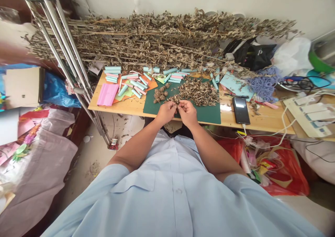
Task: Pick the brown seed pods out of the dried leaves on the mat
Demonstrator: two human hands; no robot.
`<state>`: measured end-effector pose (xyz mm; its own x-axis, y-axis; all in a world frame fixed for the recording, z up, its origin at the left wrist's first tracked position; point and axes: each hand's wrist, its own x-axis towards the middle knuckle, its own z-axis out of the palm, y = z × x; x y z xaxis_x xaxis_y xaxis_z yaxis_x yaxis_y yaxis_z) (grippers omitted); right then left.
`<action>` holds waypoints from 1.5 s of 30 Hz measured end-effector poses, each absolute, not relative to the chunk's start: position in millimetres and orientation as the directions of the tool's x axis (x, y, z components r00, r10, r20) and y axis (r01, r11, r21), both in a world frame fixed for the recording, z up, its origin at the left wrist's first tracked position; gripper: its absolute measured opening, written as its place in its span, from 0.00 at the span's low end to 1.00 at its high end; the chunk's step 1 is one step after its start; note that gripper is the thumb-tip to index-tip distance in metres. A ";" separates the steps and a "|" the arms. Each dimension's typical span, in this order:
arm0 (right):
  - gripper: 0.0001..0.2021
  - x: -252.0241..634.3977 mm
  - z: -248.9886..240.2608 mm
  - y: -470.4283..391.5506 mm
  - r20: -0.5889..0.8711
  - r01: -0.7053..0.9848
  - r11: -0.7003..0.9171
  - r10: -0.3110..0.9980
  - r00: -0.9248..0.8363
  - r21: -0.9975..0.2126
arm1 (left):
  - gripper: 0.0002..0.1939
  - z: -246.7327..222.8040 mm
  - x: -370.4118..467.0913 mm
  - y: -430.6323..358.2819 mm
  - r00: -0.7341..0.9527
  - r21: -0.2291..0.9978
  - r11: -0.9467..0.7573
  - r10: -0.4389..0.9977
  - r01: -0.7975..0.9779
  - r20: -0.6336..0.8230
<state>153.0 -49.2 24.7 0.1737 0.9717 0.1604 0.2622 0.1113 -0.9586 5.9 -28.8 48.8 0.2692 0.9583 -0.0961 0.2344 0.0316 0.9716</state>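
My left hand (pixel 166 112) and my right hand (pixel 187 112) meet at the near edge of the green mat (pixel 211 115). Their fingers are pinched close together, with bits of dried leaf at the fingertips; the held piece is mostly hidden. Just beyond them lies a small heap of dried leaves (pixel 175 98). A larger leaf pile (pixel 200 91) spreads over the mat's right part. Several brown leaf balls (pixel 160 93) are clustered on its left part.
Dried stalks (pixel 157 38) are heaped along the wall. Paper rolls (pixel 134 83) and a pink paper (pixel 107 94) lie left; a phone (pixel 241 110), purple cord (pixel 264 83) and power strip (pixel 309 113) are right. A metal stand (pixel 70 52) rises at the left.
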 end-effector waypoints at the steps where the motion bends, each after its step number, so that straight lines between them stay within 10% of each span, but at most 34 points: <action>1: 0.16 153.6 24.4 -48.9 0.165 0.273 0.111 0.969 0.182 -0.956 | 0.13 49.5 5.9 -28.8 0.269 0.971 0.033 0.958 0.237 -0.098; 45: 0.14 156.6 19.0 -48.8 0.169 0.290 0.097 0.958 0.233 -0.952 | 0.06 41.5 6.2 -23.7 0.264 0.988 0.148 0.955 -0.033 -0.134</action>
